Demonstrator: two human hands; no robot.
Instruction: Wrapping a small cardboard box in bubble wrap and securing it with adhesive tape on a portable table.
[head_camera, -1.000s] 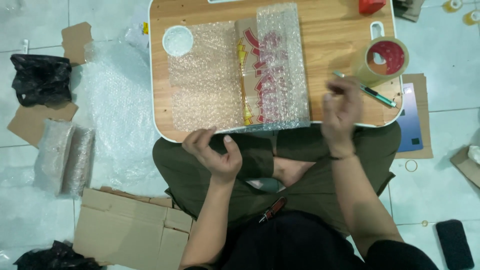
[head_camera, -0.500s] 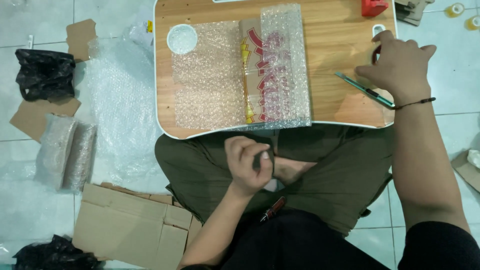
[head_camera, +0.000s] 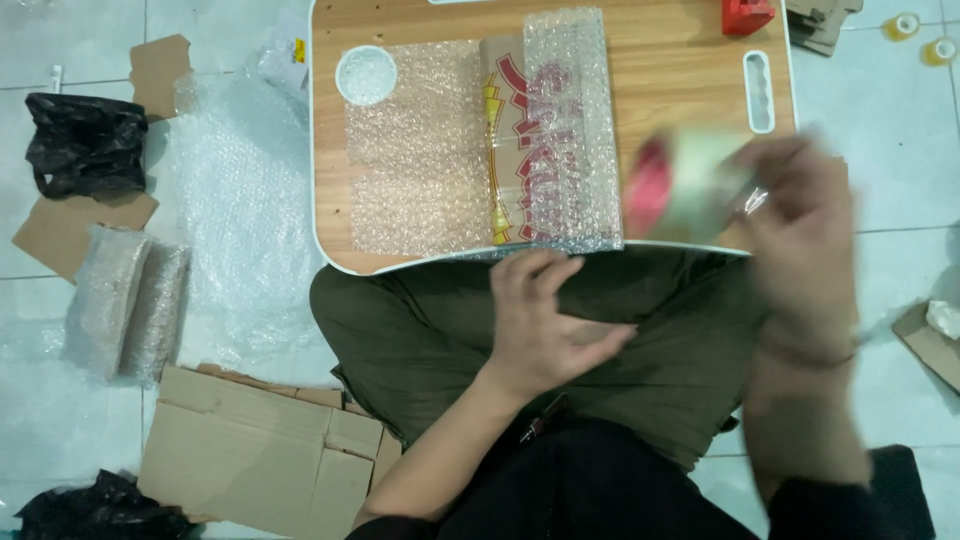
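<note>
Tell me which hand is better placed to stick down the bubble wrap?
Probably the right hand: it already holds the round roll of clear tape with a red core over the wooden lap table, beside the bubble-wrapped flat package. The empty left hand rests over the lap.

Bubble-wrapped red-yellow box (head_camera: 540, 140) lies on wooden table (head_camera: 680, 60).

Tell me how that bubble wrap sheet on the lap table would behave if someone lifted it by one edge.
The bubble wrap sheet looks thin and see-through, so probably floppy and very light. One end is folded over the flat printed package, which would likely drag along or slide out.
</note>
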